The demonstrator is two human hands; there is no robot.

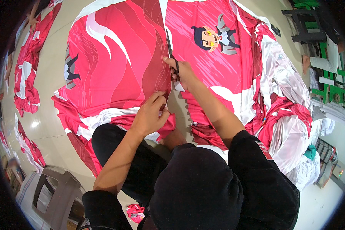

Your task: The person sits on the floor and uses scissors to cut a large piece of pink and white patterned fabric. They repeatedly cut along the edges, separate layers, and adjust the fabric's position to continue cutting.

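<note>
The right hand [184, 73] holds black scissors [170, 50], cutting, I think. The left hand [150, 115] pinches the left red cloth [117, 78]; the next snip may need it tight.

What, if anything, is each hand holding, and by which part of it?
The right hand holds scissors by their black handles. The left hand is at the right edge of the left printed fabric panel; whether it pinches it cannot be told.
</note>
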